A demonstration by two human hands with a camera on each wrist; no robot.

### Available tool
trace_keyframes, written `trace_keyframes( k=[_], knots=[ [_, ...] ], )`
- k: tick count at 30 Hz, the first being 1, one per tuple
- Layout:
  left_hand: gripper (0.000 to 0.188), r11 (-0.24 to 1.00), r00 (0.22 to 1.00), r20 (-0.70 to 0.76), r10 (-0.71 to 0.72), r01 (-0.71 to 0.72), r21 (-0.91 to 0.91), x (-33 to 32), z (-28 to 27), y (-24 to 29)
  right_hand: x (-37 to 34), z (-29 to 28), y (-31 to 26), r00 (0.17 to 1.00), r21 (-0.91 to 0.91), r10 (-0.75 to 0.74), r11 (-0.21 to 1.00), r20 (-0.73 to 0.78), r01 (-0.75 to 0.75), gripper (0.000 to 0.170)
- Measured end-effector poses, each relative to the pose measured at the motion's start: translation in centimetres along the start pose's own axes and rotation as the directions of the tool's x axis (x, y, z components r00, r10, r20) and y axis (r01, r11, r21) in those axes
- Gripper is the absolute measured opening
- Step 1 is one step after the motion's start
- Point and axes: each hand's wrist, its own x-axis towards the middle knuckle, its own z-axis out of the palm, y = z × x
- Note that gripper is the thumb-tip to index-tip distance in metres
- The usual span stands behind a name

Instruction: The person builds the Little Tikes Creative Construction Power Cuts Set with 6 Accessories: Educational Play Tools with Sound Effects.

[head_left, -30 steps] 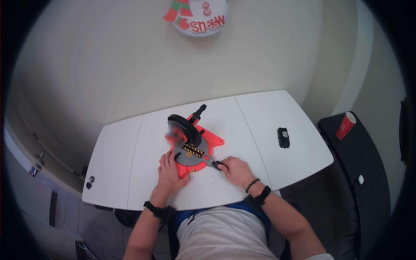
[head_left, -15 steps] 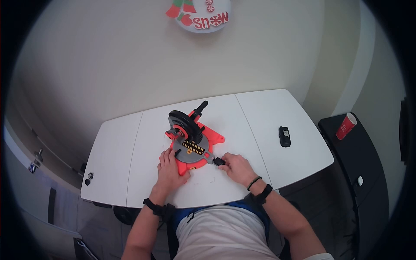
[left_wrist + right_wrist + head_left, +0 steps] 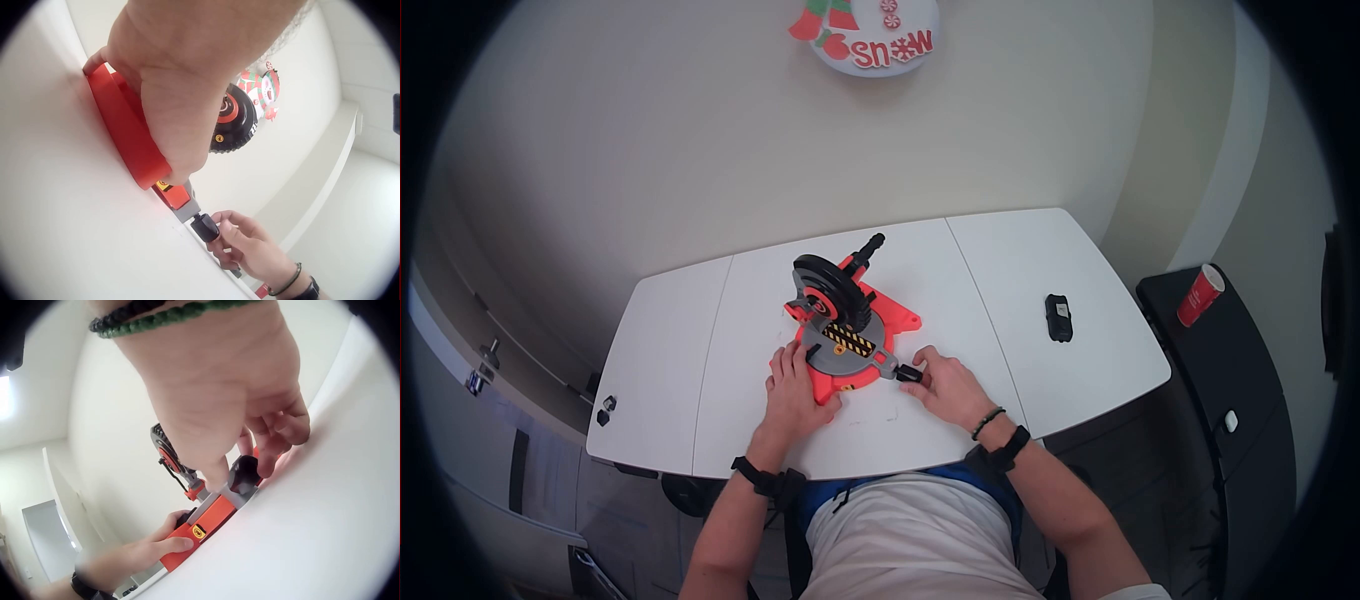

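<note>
A toy miter saw [image 3: 840, 352] with an orange base, grey turntable and raised black blade [image 3: 235, 119] stands on the white table. My left hand [image 3: 792, 393] grips the base's near left corner, its thumb at the front edge [image 3: 181, 544] and its fingers on top. At the front of the turntable a black knob [image 3: 908, 373] sticks out on a grey arm. My right hand [image 3: 947, 388] holds this knob between thumb and fingers, seen from the side in the left wrist view. In the right wrist view, the knob [image 3: 244, 474] shows between the fingers.
On the table's right part lies a small black device [image 3: 1058, 318]. Small dark items [image 3: 606, 410] sit near its left edge. A red cup [image 3: 1201, 296] and a white case [image 3: 1230, 421] are on the black side table [image 3: 1250, 370]. A snowman sign [image 3: 878, 40] hangs on the wall.
The fingers of my right hand have shifted around the knob, leaving more of it uncovered. My left hand keeps its grip on the base. The head view has moved slightly.
</note>
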Motion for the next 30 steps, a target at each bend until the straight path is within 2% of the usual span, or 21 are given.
trace_keyframes(
  k=[4, 8, 10, 13, 16, 19, 25, 30],
  knots=[
    [0.104, 1.0, 1.0, 0.0, -0.005, 0.005, 0.006, -0.1, -0.1, 0.1, 0.1, 0.2, 0.6, 0.998, -0.001, -0.043, 0.999, 0.035, 0.043, 0.036],
    [0.104, 1.0, 1.0, -0.007, 0.003, -0.002, 0.003, -0.2, 0.1, 0.1, 0.3, 0.4, 1.1, 0.996, -0.02, -0.08, 0.997, 0.024, 0.081, 0.033],
    [0.104, 1.0, 1.0, -0.008, 0.001, -0.001, 0.008, -0.2, 0.0, 0.1, 0.0, -0.1, 0.3, 0.999, -0.075, -0.015, 0.997, 0.032, 0.017, 0.028],
    [0.104, 1.0, 1.0, -0.007, 0.003, -0.003, 0.015, -0.1, 0.1, 0.0, 0.3, 0.5, 1.4, 0.996, -0.177, -0.089, 0.98, 0.014, 0.09, 0.028],
    [0.104, 1.0, 1.0, -0.005, 0.001, -0.001, 0.014, -0.1, 0.1, 0.1, 0.4, 0.6, 1.4, 0.997, -0.226, -0.047, 0.972, 0.053, 0.058, 0.03],
    [0.104, 1.0, 1.0, -0.004, 0.003, -0.003, 0.012, -0.1, 0.1, 0.0, 0.0, 0.6, 0.7, 0.998, -0.12, -0.062, 0.991, -0.008, 0.061, 0.034],
    [0.104, 1.0, 1.0, 0.005, -0.004, 0.004, 0.012, 0.0, 0.0, 0.1, 0.0, 0.1, 0.2, 0.999, -0.098, 0.0, 0.995, 0.038, 0.004, 0.04],
    [0.104, 1.0, 1.0, -0.014, 0.012, -0.012, 0.011, -0.2, 0.2, -0.1, 0.2, 0.4, 1.0, 0.999, -0.09, -0.033, 0.995, 0.003, 0.033, 0.031]
  ],
)
